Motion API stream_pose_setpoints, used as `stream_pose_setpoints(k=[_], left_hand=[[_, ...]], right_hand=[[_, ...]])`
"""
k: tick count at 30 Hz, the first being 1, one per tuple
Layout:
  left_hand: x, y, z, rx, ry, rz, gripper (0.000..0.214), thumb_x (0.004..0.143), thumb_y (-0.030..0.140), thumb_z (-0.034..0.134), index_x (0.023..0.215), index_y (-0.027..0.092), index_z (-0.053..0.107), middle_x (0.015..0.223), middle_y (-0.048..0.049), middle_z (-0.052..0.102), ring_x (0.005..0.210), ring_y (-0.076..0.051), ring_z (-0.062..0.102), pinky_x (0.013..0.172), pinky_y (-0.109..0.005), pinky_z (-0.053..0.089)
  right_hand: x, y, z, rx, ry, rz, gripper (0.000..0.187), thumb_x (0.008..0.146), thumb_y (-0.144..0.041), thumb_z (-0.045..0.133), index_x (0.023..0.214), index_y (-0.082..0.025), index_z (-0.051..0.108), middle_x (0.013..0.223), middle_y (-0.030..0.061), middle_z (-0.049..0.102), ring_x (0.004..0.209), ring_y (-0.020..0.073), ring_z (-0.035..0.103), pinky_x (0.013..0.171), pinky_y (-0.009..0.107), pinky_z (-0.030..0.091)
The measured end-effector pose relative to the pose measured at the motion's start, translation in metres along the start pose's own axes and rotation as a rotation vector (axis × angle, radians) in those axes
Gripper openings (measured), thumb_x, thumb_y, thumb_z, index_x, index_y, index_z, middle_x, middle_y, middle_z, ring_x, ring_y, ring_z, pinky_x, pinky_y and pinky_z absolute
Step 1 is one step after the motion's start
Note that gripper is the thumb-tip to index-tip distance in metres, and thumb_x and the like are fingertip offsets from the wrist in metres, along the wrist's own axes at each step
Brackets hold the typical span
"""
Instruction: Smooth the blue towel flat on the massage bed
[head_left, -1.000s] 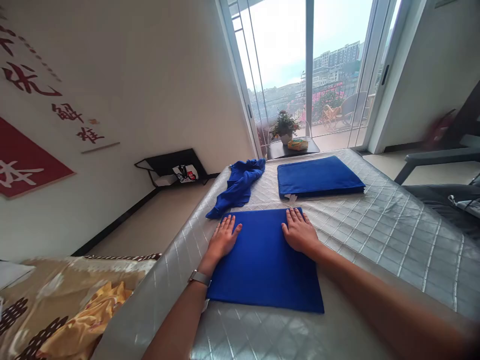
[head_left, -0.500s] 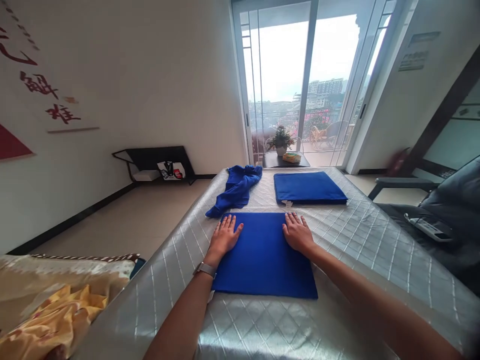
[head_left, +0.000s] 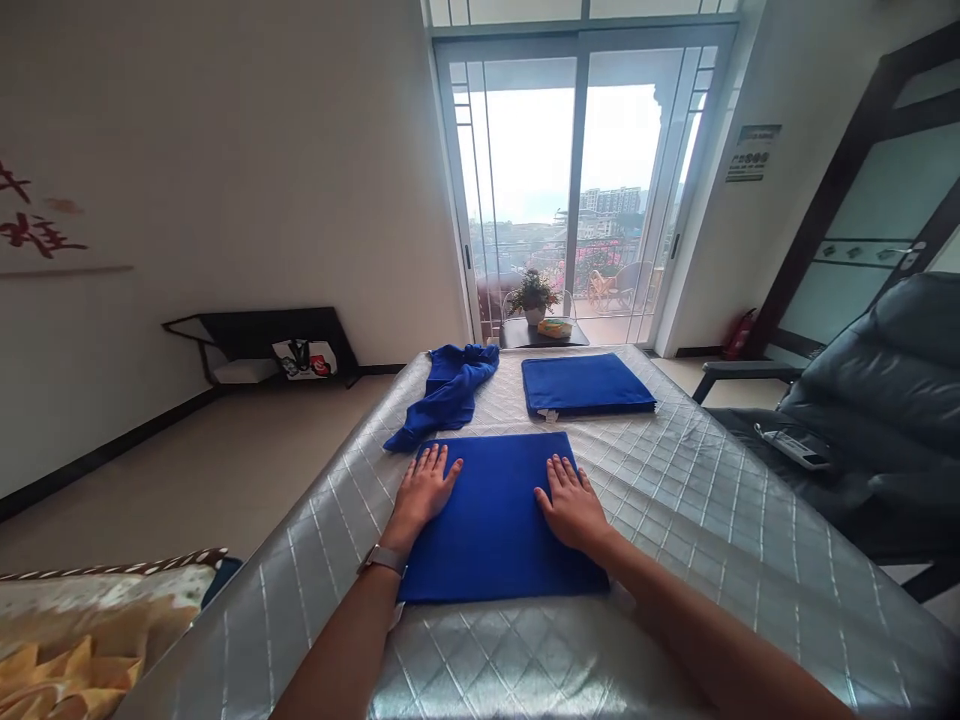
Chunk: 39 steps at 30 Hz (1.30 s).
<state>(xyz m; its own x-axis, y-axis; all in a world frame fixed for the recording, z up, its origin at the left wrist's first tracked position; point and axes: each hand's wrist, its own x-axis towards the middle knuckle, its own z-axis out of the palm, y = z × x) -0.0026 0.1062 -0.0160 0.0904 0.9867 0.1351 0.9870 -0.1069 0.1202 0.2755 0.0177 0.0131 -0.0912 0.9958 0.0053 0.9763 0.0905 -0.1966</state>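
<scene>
On the near part of the silver quilted cover [head_left: 720,570], the folded blue cloth [head_left: 499,535] lies flat, roughly square. My left hand [head_left: 424,492] rests palm down at its left edge, toward the far corner; fingers extended forward, thumb turned inward. My right hand [head_left: 574,508] rests likewise at the right edge, fingers straight, thumb inward. State of grip: both hands open, laid flat on the fabric. Band [head_left: 385,560] on left wrist.

Beyond the folded cloth, far left: crumpled blue cloth [head_left: 450,393], its lower end just beside the square's far-left corner. Far right: stack of folded blue cloths [head_left: 587,383], apart from the square, white tag [head_left: 548,414] showing at its near edge.

Past the cover's far edge: potted plant [head_left: 534,295] and yellow packet [head_left: 554,328] on a dark seat [head_left: 514,333], before the sliding door [head_left: 576,150]. To the right, black armchair [head_left: 900,340].
</scene>
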Motion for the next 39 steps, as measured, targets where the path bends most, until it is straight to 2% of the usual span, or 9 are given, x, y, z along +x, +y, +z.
stream_pose_setpoints(k=[7, 13, 15, 17, 22, 25, 27, 32, 39], left_hand=[[0.004, -0.016, 0.005, -0.022, -0.004, 0.044, 0.071, 0.102, 0.058, 0.019, 0.154, 0.013, 0.035, 0.161, -0.0133, 0.029, 0.150, -0.028, 0.026, 0.122, -0.049, 0.023], [-0.005, -0.032, -0.005, 0.026, 0.058, 0.020, 0.073, 0.102, 0.058, 0.024, 0.148, 0.005, 0.044, 0.156, -0.0205, 0.037, 0.147, -0.031, 0.033, 0.120, -0.050, 0.028], [-0.011, -0.016, -0.015, 0.012, 0.118, 0.067, 0.070, 0.102, 0.057, 0.024, 0.146, 0.007, 0.047, 0.155, -0.0191, 0.041, 0.146, -0.030, 0.035, 0.119, -0.049, 0.031], [-0.020, 0.014, -0.024, -0.044, 0.120, 0.166, 0.067, 0.103, 0.056, 0.021, 0.147, 0.011, 0.047, 0.155, -0.0152, 0.042, 0.145, -0.026, 0.037, 0.119, -0.045, 0.033], [-0.049, 0.112, -0.030, -0.125, -0.107, 0.624, 0.061, 0.104, 0.055, 0.026, 0.150, 0.021, 0.043, 0.157, -0.0081, 0.040, 0.146, -0.021, 0.035, 0.120, -0.040, 0.032], [-0.060, 0.149, -0.023, -0.120, -0.080, 0.660, 0.064, 0.104, 0.055, 0.024, 0.155, 0.017, 0.032, 0.161, -0.0100, 0.033, 0.150, -0.021, 0.027, 0.124, -0.042, 0.025], [-0.063, 0.157, -0.018, -0.120, -0.075, 0.603, 0.066, 0.104, 0.054, 0.021, 0.157, 0.015, 0.028, 0.162, -0.0112, 0.030, 0.151, -0.021, 0.024, 0.124, -0.042, 0.023], [-0.063, 0.128, -0.010, -0.065, -0.108, 0.430, 0.071, 0.103, 0.058, 0.015, 0.156, 0.013, 0.029, 0.163, -0.0117, 0.027, 0.152, -0.022, 0.020, 0.125, -0.044, 0.020], [-0.077, 0.025, -0.010, 0.038, -0.079, 0.199, 0.076, 0.102, 0.062, 0.015, 0.157, 0.011, 0.026, 0.163, -0.0128, 0.025, 0.151, -0.025, 0.021, 0.123, -0.048, 0.021]], right_hand=[[-0.001, 0.001, -0.002, 0.036, -0.007, -0.003, 0.069, 0.103, -0.047, 0.020, 0.158, -0.006, 0.019, 0.165, 0.0100, 0.013, 0.153, 0.0213, 0.006, 0.124, 0.042, 0.006], [-0.001, 0.002, 0.001, 0.148, 0.014, -0.013, 0.070, 0.101, -0.046, 0.021, 0.158, -0.005, 0.021, 0.165, 0.0112, 0.014, 0.153, 0.0225, 0.006, 0.123, 0.041, 0.001], [-0.001, 0.002, 0.002, 0.180, 0.024, -0.013, 0.070, 0.101, -0.046, 0.022, 0.158, -0.005, 0.021, 0.165, 0.0116, 0.014, 0.153, 0.0227, 0.006, 0.123, 0.041, 0.001], [-0.001, 0.002, 0.003, 0.200, 0.034, -0.011, 0.070, 0.101, -0.046, 0.022, 0.157, -0.005, 0.021, 0.165, 0.0120, 0.015, 0.153, 0.0231, 0.007, 0.123, 0.042, 0.002], [-0.001, 0.005, 0.006, 0.173, 0.057, -0.051, 0.068, 0.100, -0.040, 0.025, 0.156, -0.002, 0.024, 0.164, 0.0146, 0.016, 0.153, 0.0260, 0.009, 0.123, 0.044, 0.006], [0.000, 0.008, 0.007, 0.126, 0.021, -0.100, 0.066, 0.098, -0.034, 0.031, 0.157, -0.004, 0.025, 0.165, 0.0142, 0.014, 0.153, 0.0274, 0.008, 0.123, 0.045, 0.007], [0.001, 0.009, 0.008, 0.123, 0.020, -0.094, 0.066, 0.098, -0.033, 0.031, 0.157, -0.005, 0.025, 0.165, 0.0136, 0.014, 0.153, 0.0273, 0.009, 0.123, 0.045, 0.007], [0.002, 0.005, 0.008, 0.164, 0.074, -0.038, 0.067, 0.100, -0.039, 0.024, 0.156, -0.002, 0.026, 0.163, 0.0142, 0.020, 0.153, 0.0258, 0.012, 0.123, 0.044, 0.007], [0.001, 0.003, 0.005, 0.165, 0.057, -0.018, 0.068, 0.100, -0.041, 0.024, 0.156, -0.003, 0.024, 0.164, 0.0129, 0.017, 0.153, 0.0246, 0.011, 0.123, 0.043, 0.005]])
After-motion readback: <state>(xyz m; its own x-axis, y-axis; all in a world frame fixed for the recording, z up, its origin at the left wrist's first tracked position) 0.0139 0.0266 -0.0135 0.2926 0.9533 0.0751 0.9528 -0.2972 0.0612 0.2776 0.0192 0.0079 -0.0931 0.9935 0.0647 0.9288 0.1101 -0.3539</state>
